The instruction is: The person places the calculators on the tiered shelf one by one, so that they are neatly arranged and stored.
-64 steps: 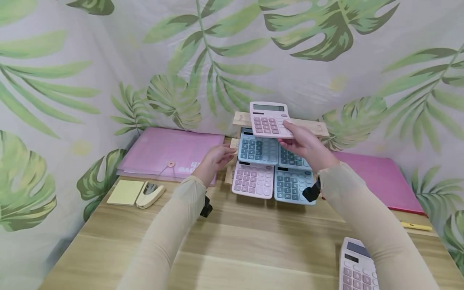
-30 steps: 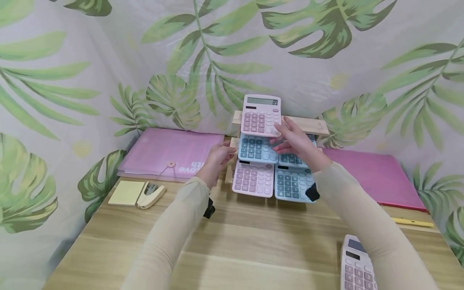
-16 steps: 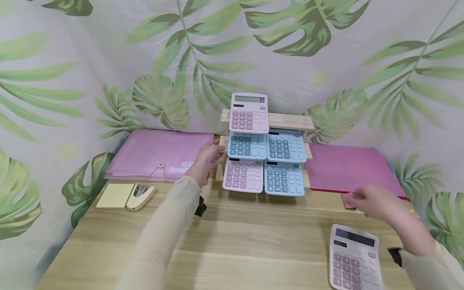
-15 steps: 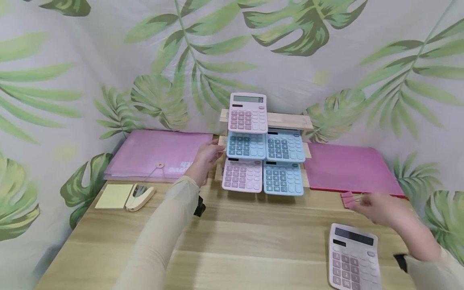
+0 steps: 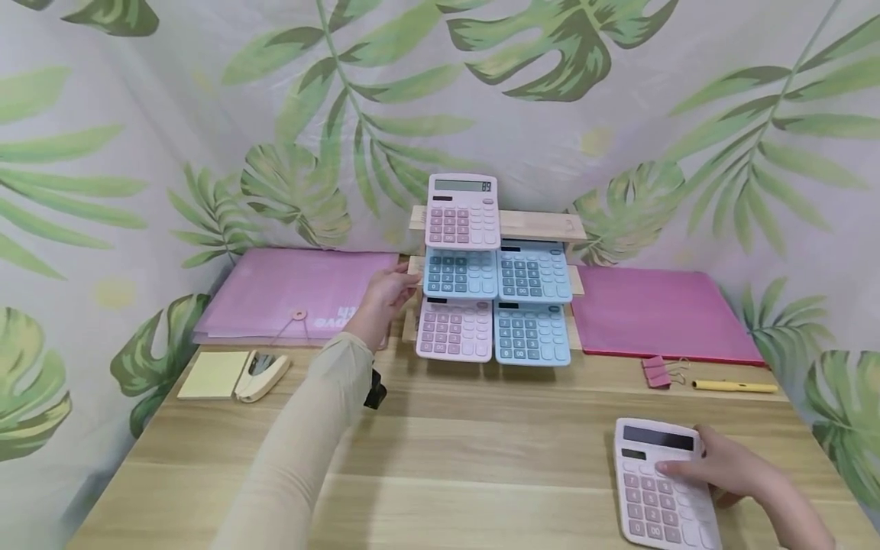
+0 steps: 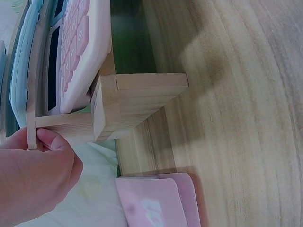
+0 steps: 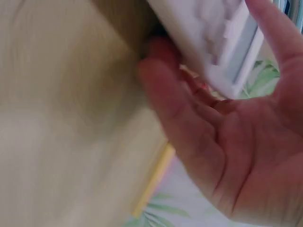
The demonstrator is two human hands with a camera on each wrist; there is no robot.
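A tiered wooden rack (image 5: 539, 224) stands at the back, with two pink and several blue calculators on its tiers. One pink calculator (image 5: 462, 214) sits at the top left, its display lit. My left hand (image 5: 386, 296) pinches the end of the rack's middle board (image 6: 32, 135) between thumb and finger. At the front right, my right hand (image 5: 730, 466) holds another pink calculator (image 5: 660, 496) by its right side. The thumb lies over its face, and the other fingers reach beneath it in the right wrist view.
A pink document folder (image 5: 302, 290) lies left of the rack, a darker pink folder (image 5: 660, 313) right of it. Sticky notes (image 5: 215, 374) and a cream stapler (image 5: 263, 377) are at the left. A pink binder clip (image 5: 656, 372) and a yellow pen (image 5: 734, 386) lie at the right.
My right hand set a pink calculator on the rack's top left, let go, moved right past the binder clip and took hold of the front calculator. My left hand stays on the rack.
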